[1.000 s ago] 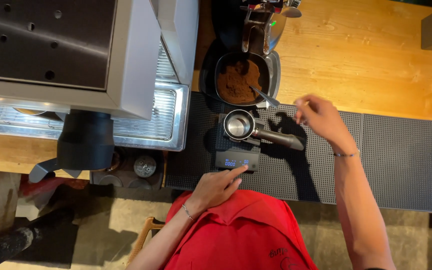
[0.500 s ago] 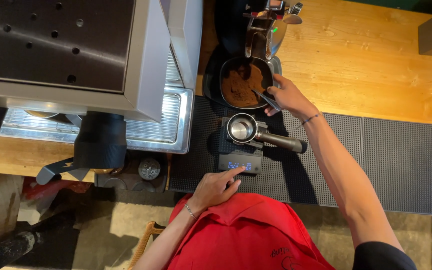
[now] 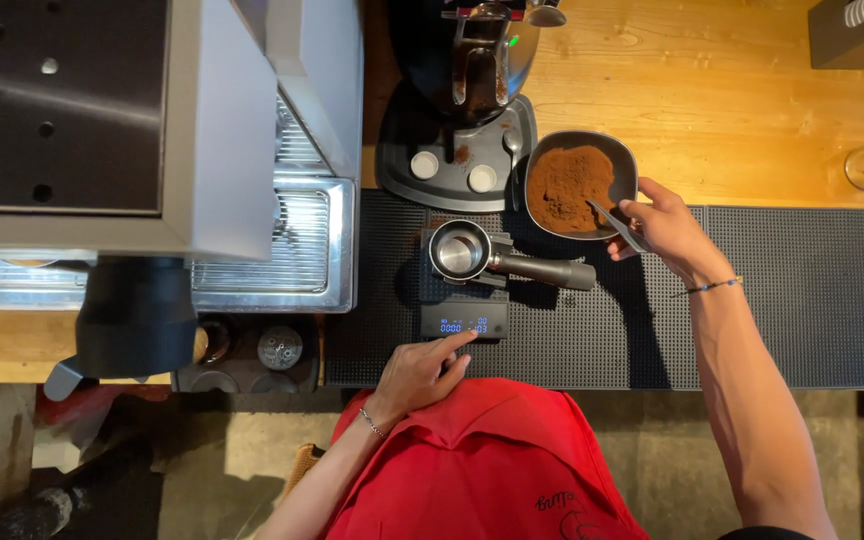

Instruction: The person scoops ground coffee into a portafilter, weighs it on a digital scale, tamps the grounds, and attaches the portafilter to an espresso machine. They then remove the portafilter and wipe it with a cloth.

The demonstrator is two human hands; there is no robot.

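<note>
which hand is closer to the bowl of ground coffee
Right. The right hand holds a spoon at the bowl's rim; the left hand is well below, fingertip on the scale.

1. A large silver-and-black metal espresso machine fills the space far left of the left hand. Its ribbed steel drip tray lies up and to the left of that hand.
2. A black coffee grinder on a grey base stands beyond the left hand, up and left of the right hand.
3. A black ribbed rubber bar mat spreads under and to the right of the right hand.
4. A pale wooden counter lies beyond the right hand.
5. A black cylinder, perhaps a knock box, sits far left of the left hand in shadow.
</note>
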